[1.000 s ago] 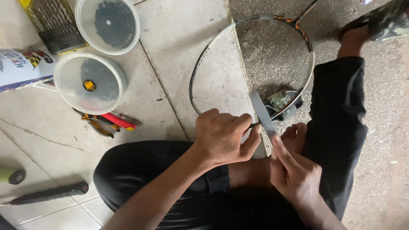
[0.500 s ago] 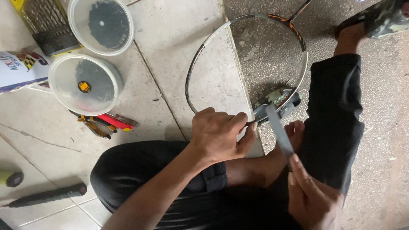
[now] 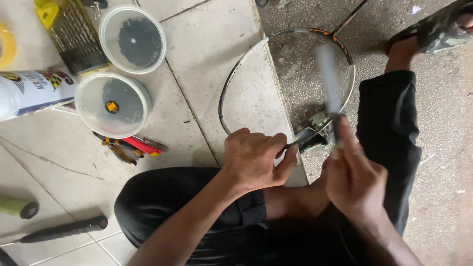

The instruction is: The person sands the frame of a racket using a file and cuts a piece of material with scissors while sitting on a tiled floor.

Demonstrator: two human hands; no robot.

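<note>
Tiled floor: left hand (image 3: 256, 160) grips racket frame (image 3: 246, 64); right hand (image 3: 354, 182) has lifted its blurred grey strip (image 3: 329, 79) upright, far side.

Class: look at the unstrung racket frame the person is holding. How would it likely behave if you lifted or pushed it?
The thin, unstrung oval racket frame is an open hoop, so probably light. It likely flexes slightly under a push. The left hand pinches its rim; lying flat, it seems unlikely to roll.
</note>
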